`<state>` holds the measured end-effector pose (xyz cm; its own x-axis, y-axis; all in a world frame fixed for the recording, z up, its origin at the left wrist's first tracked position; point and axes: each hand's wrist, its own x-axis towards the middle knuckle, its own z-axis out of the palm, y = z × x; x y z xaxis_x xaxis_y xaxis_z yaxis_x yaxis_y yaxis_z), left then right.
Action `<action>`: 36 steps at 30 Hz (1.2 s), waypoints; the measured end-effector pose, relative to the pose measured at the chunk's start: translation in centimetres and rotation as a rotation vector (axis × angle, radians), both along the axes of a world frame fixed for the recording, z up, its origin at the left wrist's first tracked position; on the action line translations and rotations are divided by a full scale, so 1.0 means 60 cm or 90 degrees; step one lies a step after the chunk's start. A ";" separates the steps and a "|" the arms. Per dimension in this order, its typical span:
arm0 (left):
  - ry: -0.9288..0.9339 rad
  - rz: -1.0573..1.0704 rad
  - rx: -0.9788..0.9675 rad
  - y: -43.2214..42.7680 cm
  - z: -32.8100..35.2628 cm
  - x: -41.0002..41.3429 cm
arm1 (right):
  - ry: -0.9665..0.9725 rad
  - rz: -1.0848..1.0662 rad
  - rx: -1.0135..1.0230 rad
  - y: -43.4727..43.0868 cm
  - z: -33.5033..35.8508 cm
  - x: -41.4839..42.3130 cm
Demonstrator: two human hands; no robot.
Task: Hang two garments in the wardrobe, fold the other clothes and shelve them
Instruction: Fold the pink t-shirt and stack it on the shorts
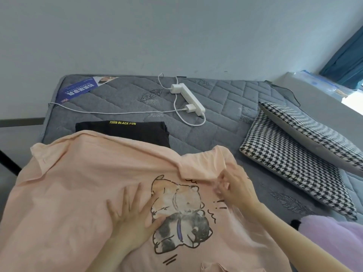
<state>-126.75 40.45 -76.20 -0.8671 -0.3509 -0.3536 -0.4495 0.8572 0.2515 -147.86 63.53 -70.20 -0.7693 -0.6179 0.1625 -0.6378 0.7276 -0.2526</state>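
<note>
A peach T-shirt with a cartoon cat print lies spread over the near part of the grey mattress. My left hand presses flat on it, fingers apart, just left of the print. My right hand pinches the shirt's fabric near a folded-over edge at the upper right of the print; it looks blurred. A folded black garment with yellow "BLACK FUN" lettering lies beyond the shirt, partly covered by it. A lilac garment lies at the lower right.
Two houndstooth cushions are stacked at the right of the mattress. A white power strip with plugged chargers and cables lies toward the far side. A blue label sits at the far left corner. A teal curtain hangs at the upper right.
</note>
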 end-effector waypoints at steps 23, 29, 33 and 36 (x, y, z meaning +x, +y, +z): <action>0.096 0.025 -0.091 0.013 0.006 0.008 | 0.086 0.115 0.205 -0.176 -0.020 -0.146; 0.137 0.006 -0.125 0.013 0.004 0.007 | 0.123 0.046 0.236 -0.209 -0.017 -0.201; 0.143 0.023 -0.115 0.012 -0.002 0.005 | 0.138 -0.020 0.311 -0.218 -0.052 -0.176; 0.161 0.027 -0.109 0.010 -0.009 0.005 | 0.176 0.014 0.114 -0.218 -0.059 -0.130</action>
